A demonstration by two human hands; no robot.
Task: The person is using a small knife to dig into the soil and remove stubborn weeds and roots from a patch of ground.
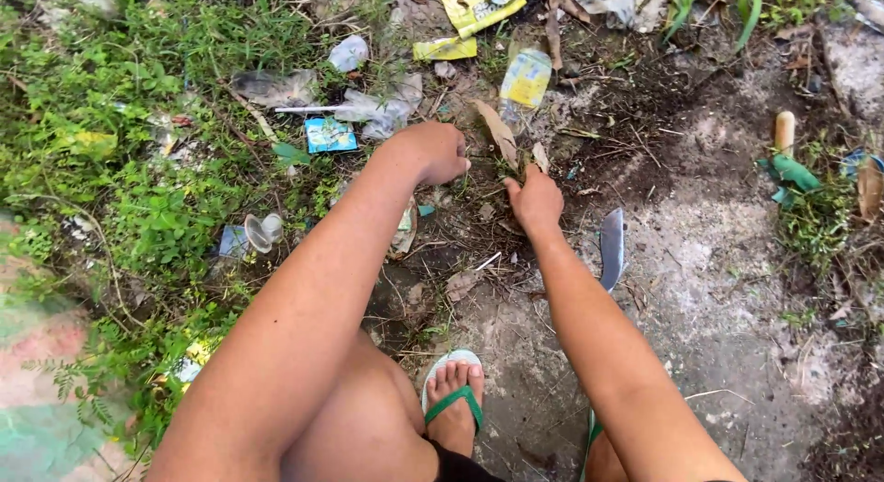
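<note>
Green weeds and dark, bare soil share the ground [718,289], viewed from above by a crouching person in green flip-flops [453,401]. The left hand [433,152] is curled into a loose fist, knuckles up, at the edge of the grass; whether its grip encloses anything cannot be told, since the fingers face down into the litter. The right hand [534,201] lies just beside it, fingers pinched narrowly around dry brown leaves [498,132] and thin stems at the border of the soil. A knife blade [612,247] rests flat on the ground to the right of the right forearm, apart from both hands. Litter lies scattered beyond the hands: a yellow wrapper [474,3], a crushed plastic bottle [525,81], a small blue packet [330,135] and a clear plastic cup [261,232] in the weeds to the left. As a judgement, the clearing is partly done: the patch on the right shows scraped earth with little growth, whereas the left side and the far edge remain thick with weeds and refuse. The knife lies untouched.
</note>
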